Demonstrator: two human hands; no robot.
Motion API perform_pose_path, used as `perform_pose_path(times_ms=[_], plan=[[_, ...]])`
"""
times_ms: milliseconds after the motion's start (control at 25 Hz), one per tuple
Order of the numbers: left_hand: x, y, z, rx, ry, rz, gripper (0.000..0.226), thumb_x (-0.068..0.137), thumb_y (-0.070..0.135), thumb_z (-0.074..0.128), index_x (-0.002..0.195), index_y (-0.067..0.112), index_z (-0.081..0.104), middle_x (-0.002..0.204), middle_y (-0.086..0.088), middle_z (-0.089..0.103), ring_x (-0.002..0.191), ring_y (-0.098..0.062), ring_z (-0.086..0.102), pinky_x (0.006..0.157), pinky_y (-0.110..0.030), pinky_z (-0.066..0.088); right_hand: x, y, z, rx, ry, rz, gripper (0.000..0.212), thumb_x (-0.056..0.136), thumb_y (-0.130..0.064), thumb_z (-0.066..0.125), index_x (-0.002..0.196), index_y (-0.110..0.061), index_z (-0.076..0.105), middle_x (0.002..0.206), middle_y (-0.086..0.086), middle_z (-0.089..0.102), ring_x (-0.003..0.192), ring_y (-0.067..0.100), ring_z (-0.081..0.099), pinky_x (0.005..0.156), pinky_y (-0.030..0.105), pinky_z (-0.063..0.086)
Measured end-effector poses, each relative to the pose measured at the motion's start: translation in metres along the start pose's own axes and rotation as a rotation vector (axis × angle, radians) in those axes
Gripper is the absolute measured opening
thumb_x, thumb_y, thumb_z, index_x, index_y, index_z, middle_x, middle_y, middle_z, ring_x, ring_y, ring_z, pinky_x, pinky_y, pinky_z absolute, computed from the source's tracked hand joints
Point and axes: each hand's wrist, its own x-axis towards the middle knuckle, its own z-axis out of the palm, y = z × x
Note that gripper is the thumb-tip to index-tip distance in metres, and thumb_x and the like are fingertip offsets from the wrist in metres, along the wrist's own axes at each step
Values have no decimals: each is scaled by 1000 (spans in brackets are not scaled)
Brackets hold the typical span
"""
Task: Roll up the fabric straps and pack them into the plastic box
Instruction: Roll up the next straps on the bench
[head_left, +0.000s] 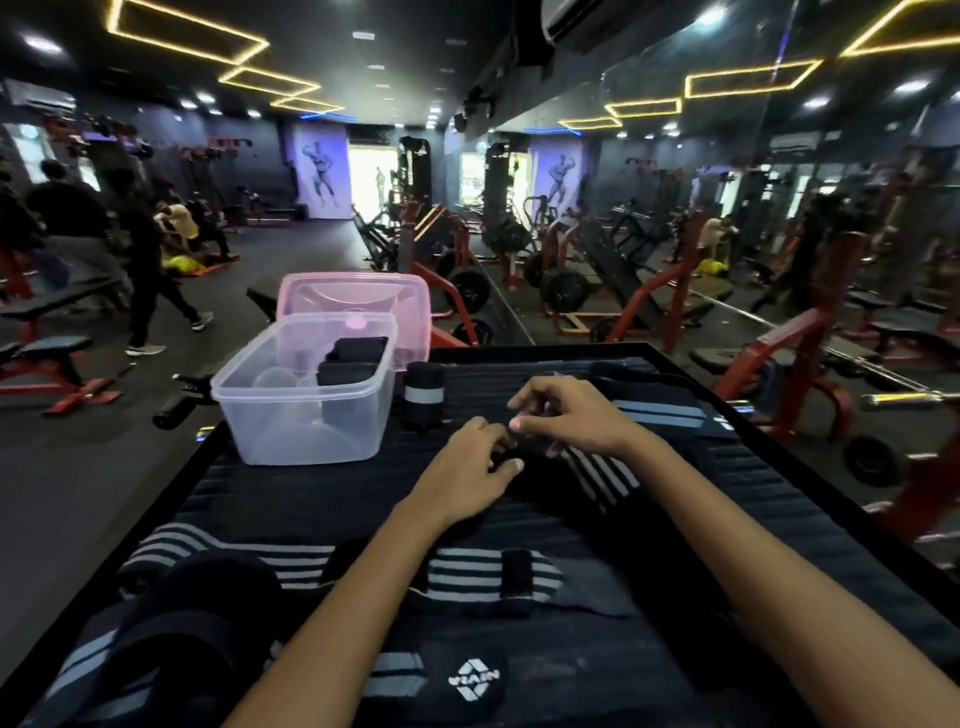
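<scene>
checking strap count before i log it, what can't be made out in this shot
Head view only:
- Strap end between the left hand and right hand: covered by the fingers, black on black.
- Rolls inside the plastic box: cloudy walls blur their number.
- Loose straps near the bottom edge: overlapped by the forearms, cut off by the frame.

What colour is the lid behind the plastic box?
Pink and see-through; the lid shows best in the head view.
</scene>
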Motion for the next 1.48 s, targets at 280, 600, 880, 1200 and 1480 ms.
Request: perform_pose_path(times_ms=[280,600,880,1200,1480], plan=[[7,69,41,-117,-122,168,22,92,20,59,111,9,61,109,-6,54,92,-14,57,79,-19,45,-95,56,-62,-330,391,130,20,79,-20,77,94,-9,69,94,7,67,91,23,64,79,31,48],[14,98,75,-31,-112,215,31,91,33,59,115,14,61,114,0,46,100,-16,50,90,-33,47,-116,104,-67,15,363,489,59,72,-32,83,118,-2,61,114,9,64,106,22,60,95,36,47],[5,83,62,-196,-213,75,39,93,30,59,127,11,50,123,-4,45,89,-10,51,79,-20,39,-99,51,-102,461,442,258,8,88,1,61,89,-6,65,90,10,68,90,25,64,80,32,50],[25,91,26,-956,-59,-117,30,94,25,58,123,14,58,112,0,62,99,-11,62,76,-26,55,-64,-5,-110,681,253,38,11,89,-9,60,98,-3,62,92,10,63,86,20,60,78,31,46],[22,56,-9,-1094,26,-22,39,91,0,57,123,23,53,126,-1,63,119,-14,58,104,-33,45,-18,-28,-58,695,196,123,44,90,-48,55,91,-9,74,88,7,74,83,18,70,77,31,50]])
